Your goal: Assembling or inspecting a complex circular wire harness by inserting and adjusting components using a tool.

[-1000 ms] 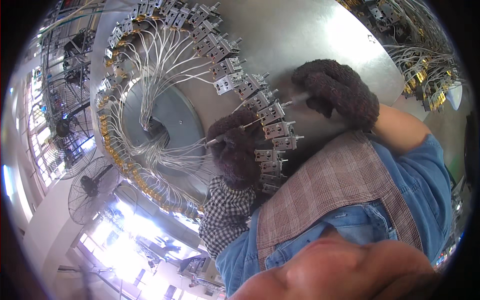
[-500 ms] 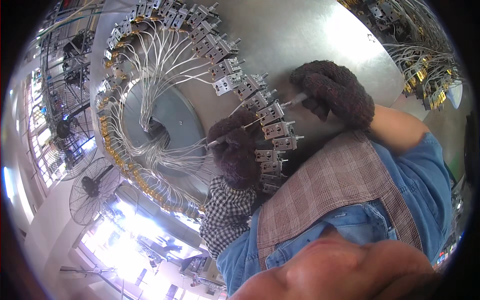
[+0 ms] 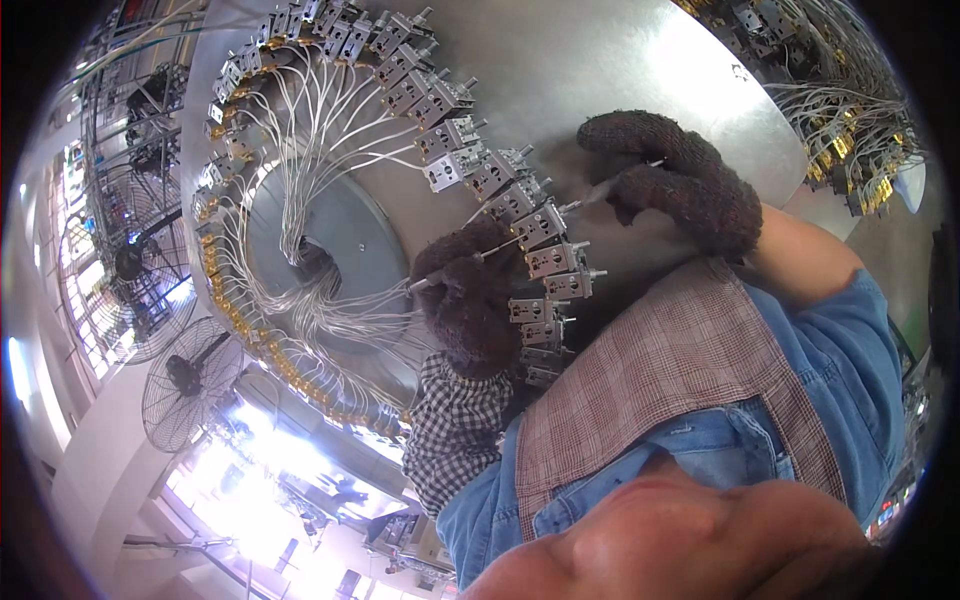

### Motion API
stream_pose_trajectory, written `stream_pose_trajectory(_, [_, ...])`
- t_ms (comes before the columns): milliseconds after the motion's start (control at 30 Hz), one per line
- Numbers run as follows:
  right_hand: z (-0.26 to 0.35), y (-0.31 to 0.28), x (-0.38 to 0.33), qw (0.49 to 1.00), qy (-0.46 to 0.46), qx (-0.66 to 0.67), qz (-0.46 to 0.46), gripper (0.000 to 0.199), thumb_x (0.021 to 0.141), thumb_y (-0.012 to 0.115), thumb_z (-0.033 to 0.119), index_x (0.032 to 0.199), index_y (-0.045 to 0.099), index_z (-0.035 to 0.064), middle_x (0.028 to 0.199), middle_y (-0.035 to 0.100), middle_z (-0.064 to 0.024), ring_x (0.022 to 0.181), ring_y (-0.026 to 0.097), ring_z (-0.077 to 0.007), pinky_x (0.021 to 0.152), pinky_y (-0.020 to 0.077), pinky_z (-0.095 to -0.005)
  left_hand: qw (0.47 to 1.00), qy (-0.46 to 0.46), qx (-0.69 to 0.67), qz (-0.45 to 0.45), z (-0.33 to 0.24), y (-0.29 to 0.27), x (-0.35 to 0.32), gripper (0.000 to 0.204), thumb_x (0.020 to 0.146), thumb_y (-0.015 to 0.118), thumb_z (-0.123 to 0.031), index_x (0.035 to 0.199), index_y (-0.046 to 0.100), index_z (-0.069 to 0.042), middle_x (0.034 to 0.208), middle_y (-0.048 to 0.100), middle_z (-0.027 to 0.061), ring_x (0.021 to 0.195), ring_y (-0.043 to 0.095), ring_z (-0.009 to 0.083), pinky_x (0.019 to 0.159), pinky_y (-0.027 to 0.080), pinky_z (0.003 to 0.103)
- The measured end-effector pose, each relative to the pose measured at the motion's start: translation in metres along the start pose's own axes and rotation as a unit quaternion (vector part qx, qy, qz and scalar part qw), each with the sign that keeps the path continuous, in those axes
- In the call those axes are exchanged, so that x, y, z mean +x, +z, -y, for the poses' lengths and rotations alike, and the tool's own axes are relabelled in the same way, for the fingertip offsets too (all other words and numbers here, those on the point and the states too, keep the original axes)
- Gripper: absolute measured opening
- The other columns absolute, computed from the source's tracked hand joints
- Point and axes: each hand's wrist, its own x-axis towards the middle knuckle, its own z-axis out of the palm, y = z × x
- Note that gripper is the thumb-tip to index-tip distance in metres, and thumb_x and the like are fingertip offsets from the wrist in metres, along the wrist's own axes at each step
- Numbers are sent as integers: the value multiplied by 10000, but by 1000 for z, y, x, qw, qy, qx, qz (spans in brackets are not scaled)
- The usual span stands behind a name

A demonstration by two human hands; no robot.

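My left hand [image 3: 467, 305], in a dark knitted glove, is closed on a slim rod with a pale thick end [image 3: 425, 284]. Its thin shaft points toward a silver metal block [image 3: 541, 226] in the curved row. To the right, my gloved right hand [image 3: 680, 185] has its upper finger lifted away from the lower ones. A second slim grey rod [image 3: 598, 191] passes behind those lower fingers, which still hold it. The rod's other end reaches the threaded stud on the same block. Whether its tip touches the stud I cannot tell.
Similar blocks [image 3: 440, 103] ring a round metal table [image 3: 560, 60], with white wires [image 3: 320, 110] running to a grey central disc [image 3: 365, 260]. Gold-coloured connectors [image 3: 245, 325] line the left edge. More wired parts [image 3: 850, 150] lie at the upper right. A fan [image 3: 185, 375] stands at the left.
My right hand's upper finger has lifted and its grip has loosened, so the far end of the rod shows between the fingers. My left hand has barely moved.
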Motion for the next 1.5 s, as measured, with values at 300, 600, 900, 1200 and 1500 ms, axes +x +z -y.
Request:
stream_pose_trajectory(300, [19, -2, 5, 991, 130, 4, 38, 359, 864, 505, 125, 1199, 479, -1, 1005, 580, -131, 695, 562, -145, 605, 467, -266, 994, 84, -31, 56, 9, -6, 2, 332, 833, 588, -237, 1031, 509, 17, 1000, 573, 211, 877, 612, 299, 693, 541, 401])
stream_pose_trajectory(600, [10, 2, 3, 999, 38, 10, 20, 315, 880, 498, 160, 1160, 515, 17, 905, 588, -117, 607, 550, -121, 536, 451, -243, 1000, -2, 0, 19, 2, -1, 1, 374, 829, 606, -254, 1031, 526, 50, 940, 595, 216, 767, 628, 280, 658, 548, 376])
stream_pose_trajectory(900, [11, 8, 8, 977, 185, 102, -23, 313, 863, 533, 237, 1094, 555, 28, 799, 587, -81, 530, 524, -82, 448, 425, -218, 997, 69, 35, -29, 7, 6, 0, 374, 818, 611, -223, 1033, 540, 75, 794, 605, 128, 616, 568, 172, 546, 459, 247])
stream_pose_trajectory(1200, [26, 10, 7, 965, 240, 93, -42, 340, 854, 526, 263, 1089, 552, 19, 726, 581, -55, 546, 510, -82, 464, 416, -221, 999, 33, 9, 4, 1, 11, 3, 402, 835, 587, -317, 987, 542, 52, 798, 586, 116, 609, 558, 162, 533, 456, 267])
stream_pose_trajectory(1500, [13, 2, -3, 986, 149, 65, 28, 368, 879, 513, 219, 1177, 493, 5, 1097, 537, -150, 739, 578, -144, 620, 484, -249, 997, 49, 27, 60, 6, -13, 0, 442, 836, 592, -338, 1050, 503, 37, 917, 588, 155, 781, 604, 217, 650, 506, 333])
